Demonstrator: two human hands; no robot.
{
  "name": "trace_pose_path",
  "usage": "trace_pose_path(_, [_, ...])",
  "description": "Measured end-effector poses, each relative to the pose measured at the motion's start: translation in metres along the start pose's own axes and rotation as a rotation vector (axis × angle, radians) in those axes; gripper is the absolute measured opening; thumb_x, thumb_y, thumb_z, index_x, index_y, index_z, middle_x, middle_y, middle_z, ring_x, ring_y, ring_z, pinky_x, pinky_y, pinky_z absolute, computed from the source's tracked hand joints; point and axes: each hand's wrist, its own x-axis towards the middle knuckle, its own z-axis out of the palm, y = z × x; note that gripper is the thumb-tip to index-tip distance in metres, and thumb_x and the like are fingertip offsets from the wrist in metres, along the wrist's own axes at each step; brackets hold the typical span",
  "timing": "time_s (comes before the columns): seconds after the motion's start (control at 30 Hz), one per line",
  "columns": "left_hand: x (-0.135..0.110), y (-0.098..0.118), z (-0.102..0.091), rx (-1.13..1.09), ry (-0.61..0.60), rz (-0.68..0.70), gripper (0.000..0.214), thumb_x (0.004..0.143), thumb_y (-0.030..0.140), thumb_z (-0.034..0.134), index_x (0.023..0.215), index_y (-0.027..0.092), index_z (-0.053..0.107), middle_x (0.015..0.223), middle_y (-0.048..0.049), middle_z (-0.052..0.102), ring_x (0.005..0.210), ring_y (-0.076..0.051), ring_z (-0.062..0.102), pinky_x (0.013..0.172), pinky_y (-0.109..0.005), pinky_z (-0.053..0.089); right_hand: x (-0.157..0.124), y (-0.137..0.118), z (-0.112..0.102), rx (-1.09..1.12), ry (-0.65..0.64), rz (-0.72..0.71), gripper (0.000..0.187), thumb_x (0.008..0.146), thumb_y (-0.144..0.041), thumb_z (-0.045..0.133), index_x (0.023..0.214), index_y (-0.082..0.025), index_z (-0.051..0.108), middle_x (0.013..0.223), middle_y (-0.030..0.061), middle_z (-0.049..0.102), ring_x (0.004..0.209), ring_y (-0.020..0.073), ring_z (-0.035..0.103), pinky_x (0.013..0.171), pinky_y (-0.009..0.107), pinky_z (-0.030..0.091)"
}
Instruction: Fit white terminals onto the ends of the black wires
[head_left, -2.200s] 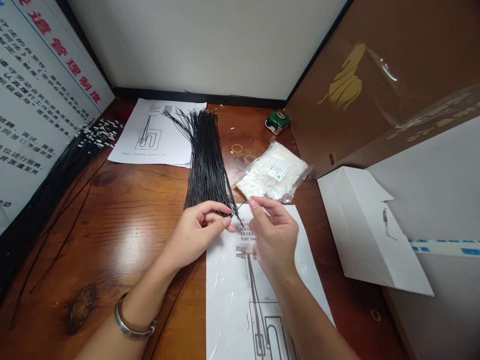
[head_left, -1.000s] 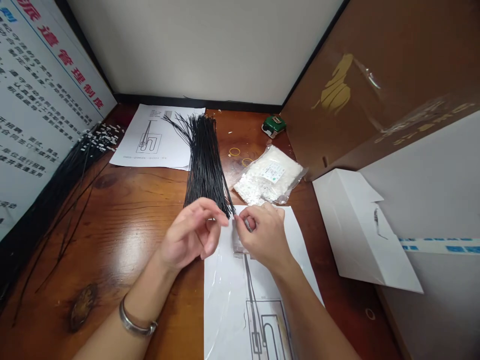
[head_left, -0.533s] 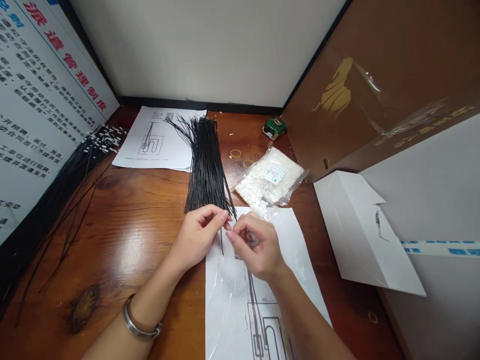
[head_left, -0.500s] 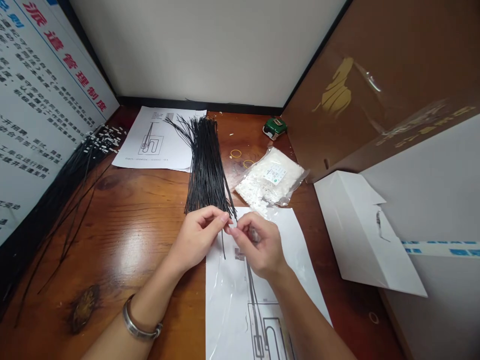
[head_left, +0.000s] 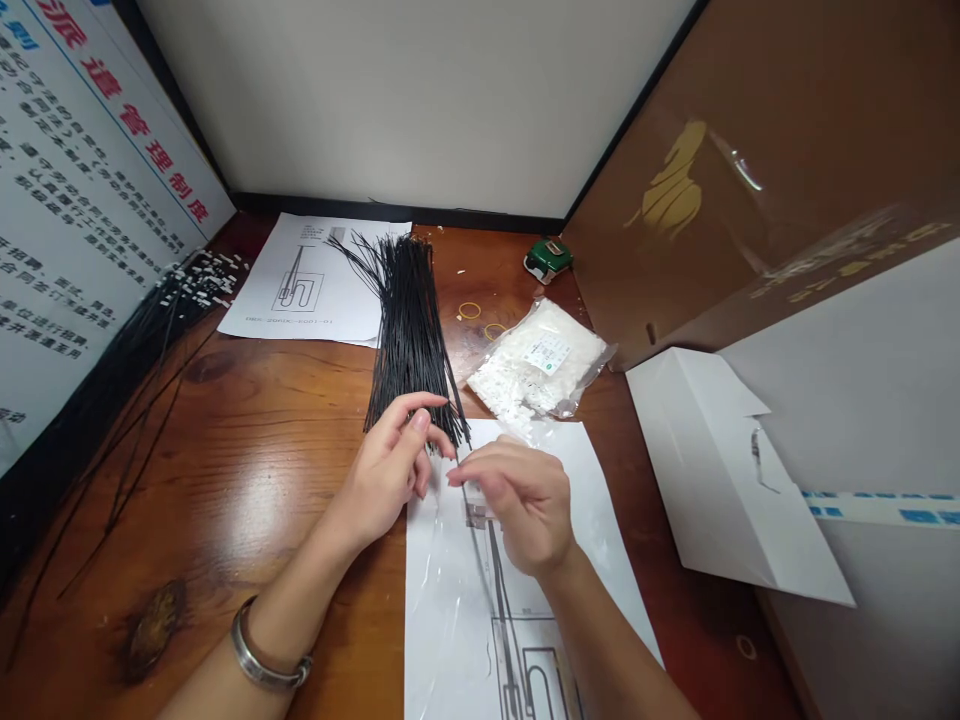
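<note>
My left hand (head_left: 386,465) hovers at the near end of a bundle of black wires (head_left: 409,330), its fingers apart and holding nothing. Just to its right is my right hand (head_left: 525,495), fingers pressed together around a single black wire (head_left: 474,530). That wire looks blurred and slants down over the printed drawing sheet (head_left: 442,620) below the hands. The exact grip point is partly hidden by the fingers. Beyond my right hand lies a clear plastic bag of small white pieces (head_left: 544,355), some of them spilling at its near corner.
Another drawing sheet (head_left: 259,300) lies under the bundle's left side. White-tipped black wires (head_left: 202,285) are heaped at the left wall. A green tape measure (head_left: 547,258) and yellow rubber bands (head_left: 470,311) lie at the back. A folded white box (head_left: 720,470) stands at right.
My left hand has opened from its pinch and drawn slightly away. My right hand has turned, its fingers now flatter, and a longer blurred stretch of wire hangs below it.
</note>
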Motion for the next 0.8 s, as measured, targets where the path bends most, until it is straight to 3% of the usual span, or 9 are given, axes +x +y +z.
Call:
trace_pose_path(0.07, [0.0006,0.0017,0.0014,0.069,-0.003,0.000,0.039,0.092,0.049,0.047,0.109,0.017,0.060,0.074,-0.0010,0.062,0.044,-0.006,0.044,0.040,-0.019,0.030,0.0009,-0.0026,0.0014,0.070,-0.138,-0.038,0.037,0.092,-0.039,0.045,0.075,-0.022,0.073,0.061,0.0017,0.070,0.055,0.0166,0.063,0.060,0.034,0.045])
trace_pose_path(0.13, [0.0004,0.0034,0.0016,0.124,-0.013,0.000,0.035,0.091,0.046,0.049,0.095,0.015,0.065,0.060,0.0020,0.055,0.045,-0.007,0.043,0.043,-0.020,0.033,0.0011,-0.0045,0.0034,0.124,-0.195,-0.042,0.037,0.092,-0.040,0.044,0.081,-0.022,0.074,0.063,0.0019,0.071,0.056,0.0165,0.064,0.061,0.034,0.046])
trace_pose_path(0.2, [0.0001,0.0042,0.0007,0.134,-0.018,-0.002,0.031,0.089,0.043,0.053,0.083,0.016,0.065,0.053,0.0036,0.050,0.045,-0.008,0.043,0.045,-0.020,0.033,0.0004,-0.0047,0.0050,0.151,-0.146,-0.009,0.035,0.092,-0.040,0.044,0.089,-0.022,0.074,0.064,0.0020,0.072,0.057,0.0167,0.064,0.060,0.034,0.048])
trace_pose_path(0.37, [-0.0009,0.0058,-0.0038,0.180,-0.082,0.032,0.029,0.087,0.036,0.056,0.070,0.015,0.067,0.057,0.0008,0.056,0.048,-0.008,0.041,0.046,-0.022,0.033,-0.0007,0.0004,0.0062,0.088,0.193,0.220,0.031,0.092,-0.040,0.046,0.095,-0.022,0.072,0.063,0.0006,0.067,0.053,0.0144,0.060,0.053,0.030,0.047])
trace_pose_path(0.47, [-0.0028,0.0087,-0.0050,0.206,-0.168,0.057,0.028,0.087,0.032,0.055,0.067,0.015,0.067,0.064,-0.0017,0.062,0.051,-0.009,0.044,0.049,-0.023,0.034,0.0003,0.0025,0.0075,0.047,0.195,0.267,0.031,0.092,-0.039,0.048,0.092,-0.021,0.073,0.068,0.0018,0.068,0.060,0.0152,0.062,0.062,0.032,0.050])
trace_pose_path(0.57, [-0.0042,0.0089,-0.0042,0.177,-0.227,0.070,0.026,0.087,0.033,0.055,0.072,0.016,0.066,0.066,-0.0028,0.064,0.053,-0.010,0.047,0.050,-0.023,0.034,0.0009,0.0012,0.0093,0.046,0.166,0.264,0.036,0.093,-0.037,0.048,0.075,-0.021,0.075,0.049,-0.0021,0.054,0.048,0.0127,0.053,0.055,0.030,0.047])
trace_pose_path(0.63, [-0.0038,0.0065,-0.0027,0.107,-0.162,0.064,0.023,0.088,0.038,0.056,0.088,0.017,0.063,0.064,-0.0005,0.062,0.050,-0.009,0.046,0.047,-0.022,0.033,0.0010,-0.0010,0.0095,0.033,0.216,0.243,0.037,0.092,-0.036,0.049,0.070,-0.021,0.075,0.043,-0.0037,0.046,0.042,0.0117,0.048,0.048,0.028,0.042])
trace_pose_path(0.7, [-0.0021,0.0039,-0.0009,0.032,-0.028,0.043,0.026,0.089,0.043,0.054,0.096,0.018,0.056,0.062,0.0031,0.058,0.044,-0.007,0.042,0.043,-0.020,0.030,0.0014,-0.0036,0.0086,0.039,0.243,0.191,0.034,0.092,-0.035,0.050,0.073,-0.022,0.076,0.042,-0.0034,0.046,0.045,0.0135,0.052,0.049,0.029,0.044])
trace_pose_path(0.8, [0.0009,0.0025,0.0015,0.002,0.070,0.011,0.029,0.089,0.045,0.054,0.094,0.017,0.054,0.073,0.0019,0.059,0.041,-0.004,0.040,0.040,-0.020,0.029,0.0028,-0.0069,0.0066,0.120,0.087,0.083,0.031,0.092,-0.031,0.049,0.082,-0.024,0.077,0.052,0.0000,0.060,0.061,0.0177,0.065,0.060,0.031,0.052])
